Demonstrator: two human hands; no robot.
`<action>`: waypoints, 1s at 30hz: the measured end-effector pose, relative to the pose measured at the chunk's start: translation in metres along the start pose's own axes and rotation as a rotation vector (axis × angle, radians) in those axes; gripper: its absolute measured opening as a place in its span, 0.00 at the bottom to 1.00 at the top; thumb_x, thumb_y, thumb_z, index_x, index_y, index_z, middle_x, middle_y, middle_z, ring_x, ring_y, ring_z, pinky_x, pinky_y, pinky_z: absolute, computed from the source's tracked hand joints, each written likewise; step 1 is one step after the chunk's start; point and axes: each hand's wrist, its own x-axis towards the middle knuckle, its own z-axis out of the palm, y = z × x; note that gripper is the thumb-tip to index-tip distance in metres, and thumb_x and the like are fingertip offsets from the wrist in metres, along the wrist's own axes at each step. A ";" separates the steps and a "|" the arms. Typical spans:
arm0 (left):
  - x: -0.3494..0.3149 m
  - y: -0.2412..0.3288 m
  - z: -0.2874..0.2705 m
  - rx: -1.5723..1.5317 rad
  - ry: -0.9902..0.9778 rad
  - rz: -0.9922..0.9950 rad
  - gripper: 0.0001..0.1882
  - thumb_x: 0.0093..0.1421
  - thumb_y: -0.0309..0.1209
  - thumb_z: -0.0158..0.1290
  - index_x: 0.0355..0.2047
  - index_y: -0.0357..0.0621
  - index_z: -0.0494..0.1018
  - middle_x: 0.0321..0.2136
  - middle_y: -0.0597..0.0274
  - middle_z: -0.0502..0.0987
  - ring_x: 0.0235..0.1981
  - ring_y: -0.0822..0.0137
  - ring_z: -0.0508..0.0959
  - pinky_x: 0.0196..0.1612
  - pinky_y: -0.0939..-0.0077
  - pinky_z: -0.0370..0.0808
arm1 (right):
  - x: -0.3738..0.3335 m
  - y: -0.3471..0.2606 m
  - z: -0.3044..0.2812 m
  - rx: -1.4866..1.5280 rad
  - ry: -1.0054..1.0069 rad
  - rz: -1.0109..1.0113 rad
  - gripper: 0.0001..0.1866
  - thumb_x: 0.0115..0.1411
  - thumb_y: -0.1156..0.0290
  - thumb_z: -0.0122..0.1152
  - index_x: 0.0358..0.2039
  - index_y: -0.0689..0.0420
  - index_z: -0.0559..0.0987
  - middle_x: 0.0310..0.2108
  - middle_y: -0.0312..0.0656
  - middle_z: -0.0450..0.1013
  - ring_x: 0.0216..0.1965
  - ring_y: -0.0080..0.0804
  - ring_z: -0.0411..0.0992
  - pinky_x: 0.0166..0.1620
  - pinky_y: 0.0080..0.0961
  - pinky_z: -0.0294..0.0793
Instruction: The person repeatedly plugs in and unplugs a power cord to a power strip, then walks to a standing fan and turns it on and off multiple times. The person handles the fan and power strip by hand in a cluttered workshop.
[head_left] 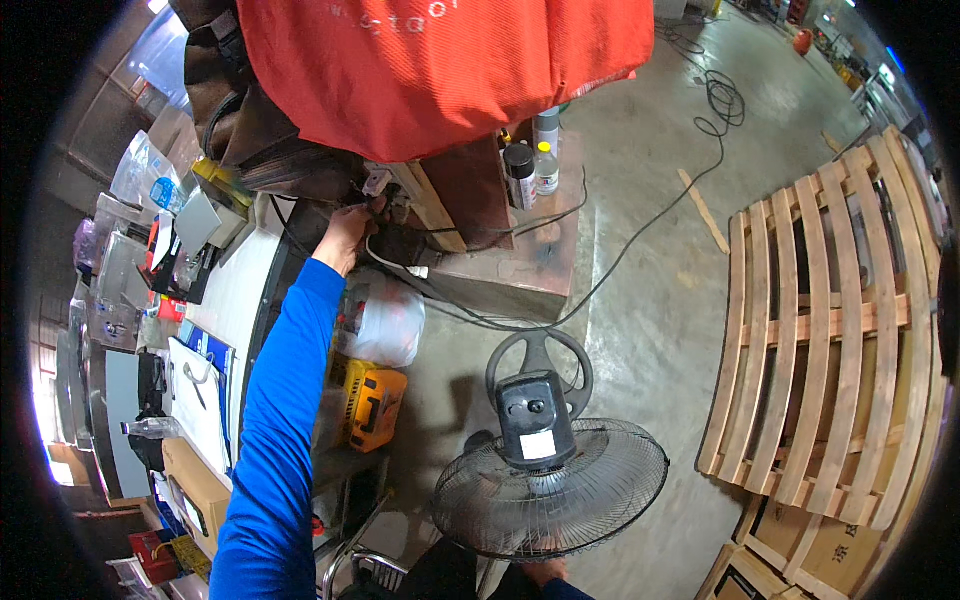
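My left arm, in a blue sleeve, reaches forward to the dark gap beside a brown wooden cabinet (500,275). There my left hand (345,238) has its fingers drawn together among cords, just below a pale plug or socket (376,184). What it pinches is too small and shaded to make out. A white cable (385,262) runs close by it. In front of me stands a black electric fan (540,425) with a round wire grille and a ring-shaped base. Past the grille's near edge, only part of my right hand (545,572) shows; its fingers are hidden.
A red cloth (440,75) overhangs the cabinet, with a spray can (520,175) and a clear bottle (546,170) beside it. Black cable (640,270) trails across the floor. Wooden pallets (820,330) stand right. A cluttered table (250,290) and yellow case (377,408) lie left.
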 end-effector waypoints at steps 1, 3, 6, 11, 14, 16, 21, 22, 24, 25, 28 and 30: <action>-0.003 0.003 0.002 -0.012 -0.017 -0.002 0.11 0.57 0.39 0.60 0.29 0.44 0.79 0.25 0.68 0.77 0.23 0.76 0.69 0.27 0.81 0.63 | 0.003 0.002 -0.007 -0.021 -0.105 -0.006 0.22 0.58 0.53 0.49 0.40 0.57 0.79 0.39 0.54 0.75 0.43 0.56 0.71 0.53 0.55 0.64; -0.009 0.006 0.003 -0.003 -0.011 -0.051 0.11 0.57 0.39 0.60 0.29 0.45 0.79 0.24 0.69 0.77 0.22 0.76 0.68 0.26 0.80 0.63 | 0.006 0.005 -0.023 0.068 -0.212 -0.096 0.21 0.59 0.54 0.48 0.39 0.58 0.79 0.36 0.54 0.76 0.40 0.55 0.73 0.49 0.55 0.67; -0.005 0.006 0.001 0.021 -0.010 -0.011 0.12 0.57 0.34 0.62 0.37 0.39 0.78 0.30 0.67 0.79 0.29 0.72 0.76 0.33 0.76 0.72 | 0.007 0.003 -0.037 -0.132 -0.427 -0.179 0.19 0.60 0.56 0.48 0.36 0.57 0.80 0.33 0.53 0.76 0.37 0.53 0.74 0.43 0.52 0.70; 0.012 -0.004 -0.008 -0.015 -0.088 0.024 0.12 0.57 0.35 0.61 0.35 0.39 0.78 0.30 0.67 0.78 0.28 0.72 0.75 0.31 0.77 0.71 | 0.012 -0.007 -0.034 0.021 -0.496 0.119 0.22 0.58 0.52 0.51 0.41 0.57 0.80 0.40 0.57 0.75 0.41 0.56 0.76 0.42 0.53 0.75; 0.014 -0.007 -0.010 0.005 -0.085 0.071 0.10 0.58 0.35 0.59 0.34 0.41 0.78 0.29 0.68 0.78 0.26 0.73 0.73 0.29 0.78 0.68 | 0.016 -0.007 -0.046 0.011 -0.512 -0.006 0.20 0.59 0.54 0.50 0.40 0.56 0.79 0.38 0.54 0.76 0.40 0.54 0.75 0.41 0.48 0.75; 0.013 -0.005 -0.009 0.013 -0.089 0.096 0.10 0.57 0.34 0.62 0.34 0.41 0.78 0.29 0.68 0.78 0.26 0.73 0.74 0.27 0.77 0.69 | 0.014 -0.007 -0.062 -0.044 -0.409 -0.155 0.16 0.61 0.59 0.47 0.34 0.56 0.79 0.36 0.52 0.76 0.35 0.50 0.75 0.37 0.45 0.73; 0.000 0.007 -0.004 0.082 -0.082 0.026 0.12 0.58 0.34 0.61 0.39 0.43 0.78 0.34 0.66 0.79 0.33 0.71 0.76 0.35 0.76 0.71 | 0.009 -0.014 -0.084 -0.007 -0.312 -0.215 0.15 0.59 0.60 0.48 0.34 0.56 0.79 0.37 0.51 0.75 0.39 0.50 0.74 0.39 0.46 0.72; -0.003 0.010 -0.001 0.042 -0.090 0.046 0.12 0.58 0.34 0.61 0.40 0.43 0.78 0.35 0.65 0.79 0.34 0.71 0.76 0.37 0.76 0.72 | 0.008 -0.015 -0.080 0.000 -0.284 -0.176 0.15 0.59 0.60 0.48 0.34 0.56 0.78 0.37 0.51 0.75 0.39 0.49 0.74 0.40 0.46 0.72; -0.008 0.013 0.003 -0.002 -0.084 0.093 0.15 0.56 0.40 0.62 0.36 0.42 0.79 0.30 0.67 0.79 0.29 0.73 0.74 0.32 0.79 0.68 | 0.008 -0.016 -0.062 0.018 -0.230 -0.100 0.15 0.59 0.60 0.48 0.34 0.56 0.78 0.37 0.51 0.75 0.39 0.49 0.74 0.40 0.46 0.72; -0.010 0.015 0.002 -0.012 -0.100 0.096 0.15 0.56 0.40 0.62 0.36 0.42 0.79 0.30 0.67 0.80 0.30 0.73 0.75 0.33 0.78 0.68 | 0.006 -0.015 -0.051 0.025 -0.233 -0.046 0.15 0.58 0.61 0.48 0.35 0.56 0.78 0.37 0.52 0.75 0.40 0.49 0.74 0.40 0.46 0.72; -0.019 0.019 -0.004 0.055 -0.142 0.122 0.13 0.58 0.35 0.59 0.39 0.40 0.78 0.34 0.64 0.79 0.34 0.72 0.75 0.40 0.76 0.69 | 0.005 -0.006 -0.020 0.037 -0.369 -0.038 0.19 0.57 0.55 0.51 0.42 0.53 0.76 0.43 0.51 0.73 0.44 0.51 0.72 0.45 0.47 0.71; -0.029 0.021 -0.010 0.162 -0.141 0.048 0.12 0.60 0.29 0.54 0.43 0.37 0.76 0.40 0.61 0.78 0.41 0.68 0.75 0.47 0.74 0.69 | 0.007 -0.001 -0.009 0.054 -0.623 0.036 0.31 0.54 0.43 0.54 0.55 0.46 0.71 0.53 0.48 0.68 0.53 0.54 0.69 0.51 0.47 0.71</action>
